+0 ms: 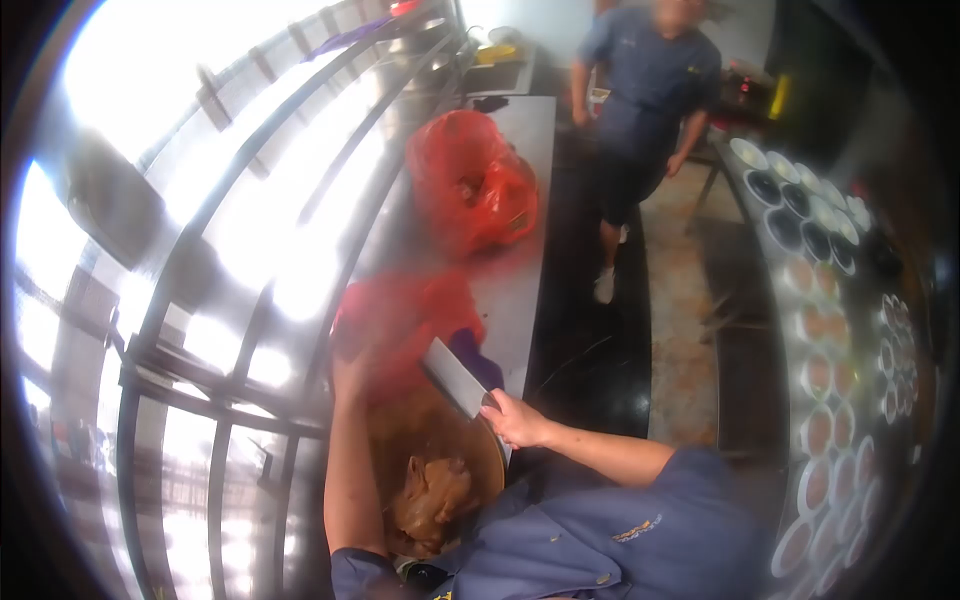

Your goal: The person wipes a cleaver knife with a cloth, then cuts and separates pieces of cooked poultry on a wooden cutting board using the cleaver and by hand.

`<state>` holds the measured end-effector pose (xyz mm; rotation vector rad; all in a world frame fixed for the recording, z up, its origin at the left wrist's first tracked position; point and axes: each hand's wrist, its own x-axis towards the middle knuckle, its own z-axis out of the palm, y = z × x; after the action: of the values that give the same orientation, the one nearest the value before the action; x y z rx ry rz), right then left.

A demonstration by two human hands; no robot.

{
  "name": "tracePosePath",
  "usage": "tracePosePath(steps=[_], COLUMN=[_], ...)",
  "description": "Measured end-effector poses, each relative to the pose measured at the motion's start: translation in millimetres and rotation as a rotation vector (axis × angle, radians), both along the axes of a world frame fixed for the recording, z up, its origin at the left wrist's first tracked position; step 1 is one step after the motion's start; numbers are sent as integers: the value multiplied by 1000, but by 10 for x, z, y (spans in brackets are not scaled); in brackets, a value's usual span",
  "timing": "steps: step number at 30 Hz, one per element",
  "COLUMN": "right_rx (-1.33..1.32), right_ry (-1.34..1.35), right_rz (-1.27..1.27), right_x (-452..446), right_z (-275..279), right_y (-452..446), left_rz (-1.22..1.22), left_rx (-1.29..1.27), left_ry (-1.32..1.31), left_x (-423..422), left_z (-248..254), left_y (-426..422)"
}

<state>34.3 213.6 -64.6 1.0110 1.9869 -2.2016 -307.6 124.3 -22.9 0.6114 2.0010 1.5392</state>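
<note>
My right hand [518,420] is closed round the handle of a cleaver [458,378], whose broad blade points up and to the left. My left hand [355,345] is smeared by motion at the left edge of a red plastic bag [410,315]; its fingers cannot be made out. A purple cloth [473,358] lies beside the blade. Below the bag, a brown piece of cooked meat [435,490] rests on a round brown board [390,420] close to my body.
Another red bag [475,185] sits farther up the metal counter [535,130]. A person [650,90] stands beyond it in the aisle. Several bowls [815,320] line a table at the right. A window with bars [200,300] is at the left.
</note>
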Motion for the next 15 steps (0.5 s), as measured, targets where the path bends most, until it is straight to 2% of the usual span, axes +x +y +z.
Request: tracePosePath(steps=[1,2,4,5,7,9,11,14,15], right_rx=[12,142,295,428,701,644,647,407,355], right_ry=[1,-21,-78,-67,-52,-137,-160,-202,-211], right_rz=[-15,-42,-74,-122,-190,-163,-148,-148,-143], right_x=[7,23,79,96,138,139,110,123,116], right_z=[-48,-100,-126,-288,-447,-345,-392,-380,-362], right_y=[70,98,154,206,338,509,652,646,636], left_rz=[-15,31,97,111,-69,-203,-176,-100,-158], left_rx=[12,50,-6,-98,-465,-805,-1055,-1024,-995], left_ry=[1,222,389,335,511,602,524,322,418], left_x=[-53,-82,250,685,1214,1618,2048,2134,2127], left_z=[-133,-424,-575,-500,-797,-1201,-658,-463,-496], left_y=[-2,-145,-525,-709,-1155,-1600,-1589,-1703,-1780])
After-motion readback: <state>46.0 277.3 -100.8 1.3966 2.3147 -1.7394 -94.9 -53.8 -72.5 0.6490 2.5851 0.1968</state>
